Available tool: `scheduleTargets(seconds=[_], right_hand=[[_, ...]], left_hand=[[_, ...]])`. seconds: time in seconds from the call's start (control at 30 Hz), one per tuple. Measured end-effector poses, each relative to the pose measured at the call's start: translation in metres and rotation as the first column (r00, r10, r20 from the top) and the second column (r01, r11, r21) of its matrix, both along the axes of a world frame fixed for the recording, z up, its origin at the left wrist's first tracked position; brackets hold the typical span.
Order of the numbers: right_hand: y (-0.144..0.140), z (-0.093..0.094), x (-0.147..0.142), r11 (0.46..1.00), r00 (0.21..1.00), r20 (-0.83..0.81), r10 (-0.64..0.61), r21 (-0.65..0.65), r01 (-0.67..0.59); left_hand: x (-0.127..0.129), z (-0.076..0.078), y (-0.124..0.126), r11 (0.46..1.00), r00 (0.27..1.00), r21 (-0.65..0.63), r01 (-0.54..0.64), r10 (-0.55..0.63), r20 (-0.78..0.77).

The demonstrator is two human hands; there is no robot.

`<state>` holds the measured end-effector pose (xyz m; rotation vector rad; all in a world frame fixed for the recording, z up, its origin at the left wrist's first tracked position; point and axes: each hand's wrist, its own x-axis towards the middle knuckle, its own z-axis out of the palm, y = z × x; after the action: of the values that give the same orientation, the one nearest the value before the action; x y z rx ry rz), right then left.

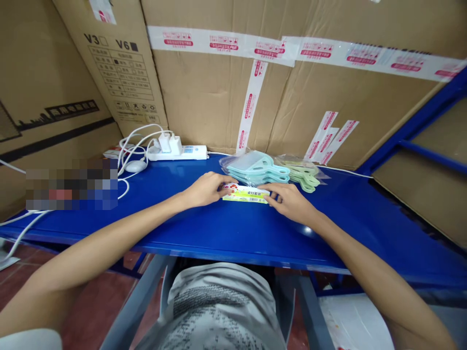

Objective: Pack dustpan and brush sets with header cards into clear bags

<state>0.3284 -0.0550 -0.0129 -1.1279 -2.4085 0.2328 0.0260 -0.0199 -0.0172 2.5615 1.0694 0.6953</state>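
Between my two hands is a printed card label [245, 193], white and yellow-green with red flowers and dark characters, close above or on the blue tabletop. My left hand [209, 188] pinches its left end between thumb and fingers. At the other end, my right hand [288, 198] grips the right edge the same way. Just behind the label lies a stack of light blue plastic dustpans [255, 167] in clear bags. To their right are pale green dustpans [304, 175], also bagged, near my right fingers.
A white power strip [178, 152] with plugged-in chargers and tangled white cables stands at the back left. Cardboard sheets [211, 97] with printed tape wall off the blue table [204, 228]. A blurred-out patch [71, 184] covers something on the left. A blue metal frame [408, 126] rises at right.
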Motion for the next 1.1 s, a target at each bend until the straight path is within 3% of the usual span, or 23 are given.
scheduleTargets(seconds=[0.43,0.57,0.63,0.7,0.77,0.9,1.0,1.1], right_hand=[[0.001,-0.003,0.003,0.998,0.996,-0.086,-0.005,-0.064,-0.001],[0.002,-0.005,0.003,1.0,1.0,-0.016,0.001,0.015,-0.001],[-0.001,-0.004,0.001,0.988,0.997,0.064,-0.046,0.152,0.036],[-0.008,-0.001,-0.003,0.931,0.98,0.159,-0.118,0.361,0.053],[-0.016,0.004,-0.01,0.85,0.958,0.252,-0.135,0.526,-0.019],[-0.028,0.006,-0.023,0.776,0.906,0.422,-0.036,0.583,-0.241],[-0.026,0.002,-0.026,0.802,0.909,0.416,0.013,0.538,-0.258],[-0.022,-0.003,-0.024,0.885,0.951,0.299,0.076,0.42,-0.202]], left_hand=[[0.0,-0.01,0.007,0.991,0.987,-0.076,0.11,-0.1,0.125],[0.002,-0.015,0.01,0.993,0.983,-0.082,0.09,-0.076,0.167],[0.002,-0.016,0.011,0.984,0.977,-0.141,0.106,-0.077,0.198],[0.003,-0.015,0.01,0.952,0.958,-0.258,0.165,-0.092,0.271],[0.003,-0.012,0.008,0.886,0.923,-0.387,0.254,-0.104,0.37],[0.006,-0.007,0.001,0.748,0.862,-0.535,0.393,-0.096,0.498],[0.009,-0.005,-0.005,0.691,0.83,-0.57,0.444,-0.078,0.552],[0.01,-0.002,-0.008,0.671,0.805,-0.565,0.48,-0.08,0.588]])
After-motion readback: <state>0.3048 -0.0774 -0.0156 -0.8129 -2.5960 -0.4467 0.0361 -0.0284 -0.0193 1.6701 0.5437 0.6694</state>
